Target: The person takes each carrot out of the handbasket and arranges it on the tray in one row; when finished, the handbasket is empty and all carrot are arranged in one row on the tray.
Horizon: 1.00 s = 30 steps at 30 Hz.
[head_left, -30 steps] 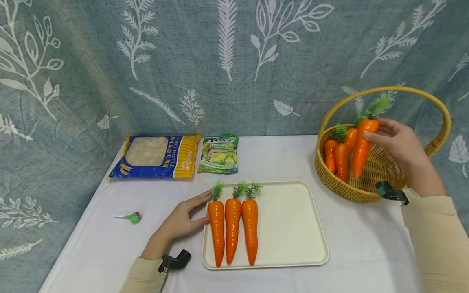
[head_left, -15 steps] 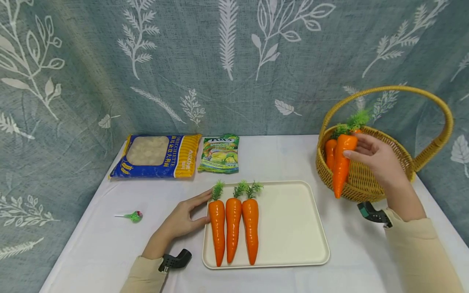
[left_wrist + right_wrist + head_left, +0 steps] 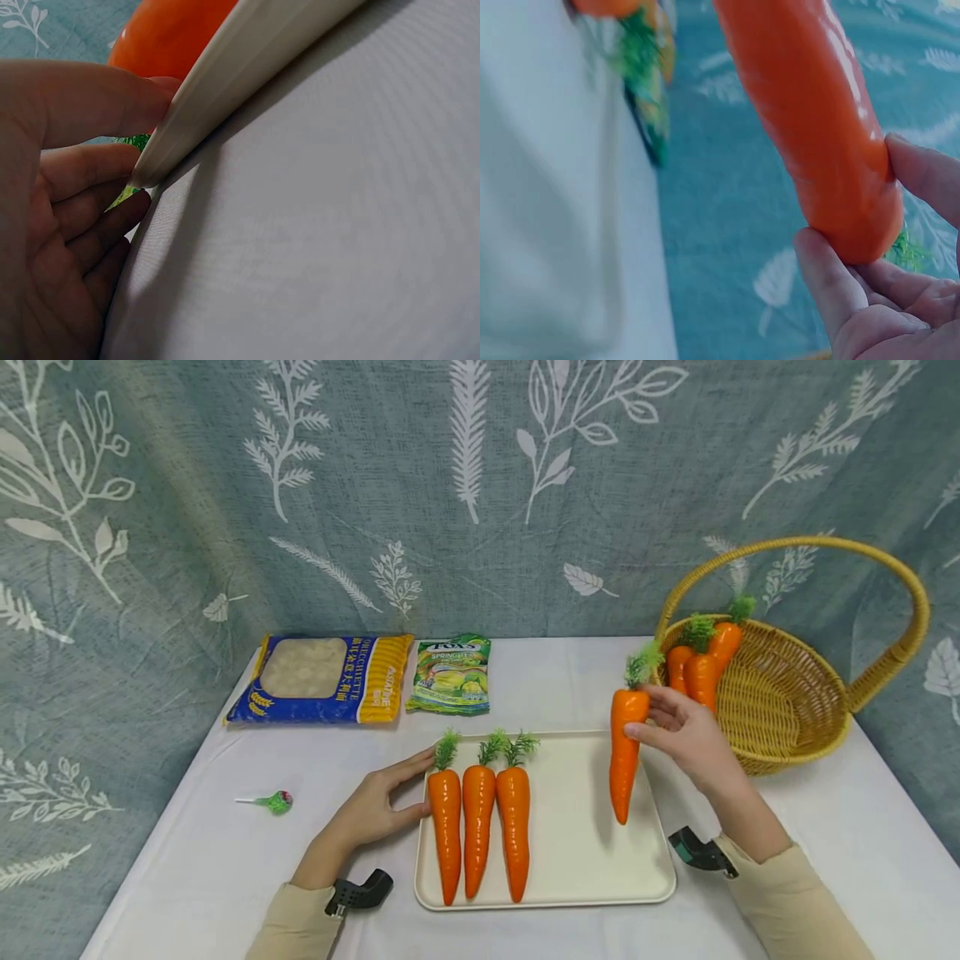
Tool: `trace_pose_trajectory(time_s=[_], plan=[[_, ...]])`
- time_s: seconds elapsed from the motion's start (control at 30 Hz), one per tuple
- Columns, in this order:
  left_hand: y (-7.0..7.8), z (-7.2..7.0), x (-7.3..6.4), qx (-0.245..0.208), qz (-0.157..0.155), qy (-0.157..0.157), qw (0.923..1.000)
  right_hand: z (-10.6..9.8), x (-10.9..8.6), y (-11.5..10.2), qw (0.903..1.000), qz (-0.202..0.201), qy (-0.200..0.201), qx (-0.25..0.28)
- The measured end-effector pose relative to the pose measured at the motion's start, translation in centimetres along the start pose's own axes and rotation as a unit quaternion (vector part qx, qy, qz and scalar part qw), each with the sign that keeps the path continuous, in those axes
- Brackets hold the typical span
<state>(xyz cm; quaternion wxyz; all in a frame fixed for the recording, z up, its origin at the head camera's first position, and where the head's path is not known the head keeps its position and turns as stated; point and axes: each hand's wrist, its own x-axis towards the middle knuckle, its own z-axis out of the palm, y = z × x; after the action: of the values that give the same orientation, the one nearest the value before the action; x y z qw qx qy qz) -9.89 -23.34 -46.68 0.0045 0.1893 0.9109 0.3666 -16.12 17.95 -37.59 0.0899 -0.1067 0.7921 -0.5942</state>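
My right hand pinches an orange toy carrot near its thick top, with the green tuft up and the tip hanging over the right part of a cream tray. Thumb and fingers press on opposite sides of this carrot in the right wrist view. Three more carrots lie side by side in the tray's left part, tips toward me. My left hand rests against the tray's left edge; in the left wrist view its thumb and fingertips touch the rim.
A wicker basket with a tall handle stands at the right, with several carrots along its left side. Behind the tray lie a blue and yellow pasta bag and a green candy packet. A lollipop lies at the left.
My right hand has carried the carrot out of the basket, leftward and toward me, to above the tray's right part. My left hand has stayed at the tray's edge.
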Motion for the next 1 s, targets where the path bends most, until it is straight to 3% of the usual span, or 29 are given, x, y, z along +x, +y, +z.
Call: trace_pose_trajectory(time_s=[0.3, 0.87, 1.0], plan=[[0.0, 0.1, 0.1, -0.002, 0.011, 0.001, 0.9999, 3.2, -0.3, 1.5, 0.9986, 0.011, -0.039, 0.034], [0.1, 0.0, 0.1, -0.001, -0.001, 0.002, 1.0, 7.7, -1.1, 2.2, 0.9961, 0.041, -0.077, 0.015], [0.1, -0.1, 0.1, 0.0, 0.001, 0.001, 1.0, 8.3, -1.1, 2.5, 0.9955, 0.04, -0.085, -0.011]])
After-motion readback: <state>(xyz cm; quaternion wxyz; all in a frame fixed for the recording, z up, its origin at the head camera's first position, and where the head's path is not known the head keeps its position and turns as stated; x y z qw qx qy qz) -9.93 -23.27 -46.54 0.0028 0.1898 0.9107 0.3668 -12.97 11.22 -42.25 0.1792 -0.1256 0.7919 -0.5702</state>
